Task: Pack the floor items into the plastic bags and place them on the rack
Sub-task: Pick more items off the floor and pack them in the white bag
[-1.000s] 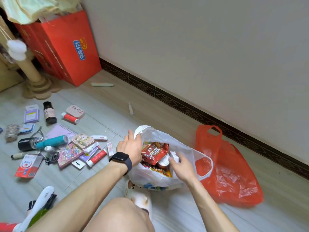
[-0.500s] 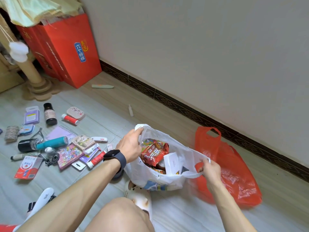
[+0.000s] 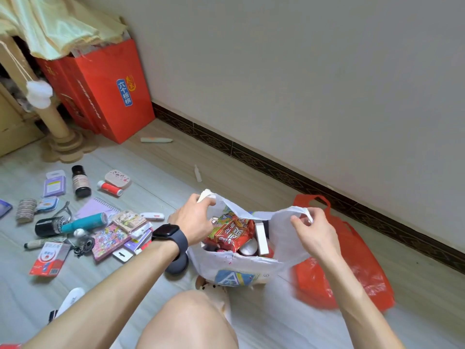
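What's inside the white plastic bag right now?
The white plastic bag shows a red snack packet on top, a white box beside it. Anything beneath them is covered.

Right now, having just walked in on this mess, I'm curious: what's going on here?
A person's left hand and right hand each grip a handle of the white plastic bag. A red snack packet sits inside. A red bag lies beside it; a teal bottle and other items lie unpacked on the floor.

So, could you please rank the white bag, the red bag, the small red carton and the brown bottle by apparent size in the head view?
Largest: white bag and red bag, about alike; the white overlaps the red, so unranked.
Then small red carton.
Smallest: brown bottle.
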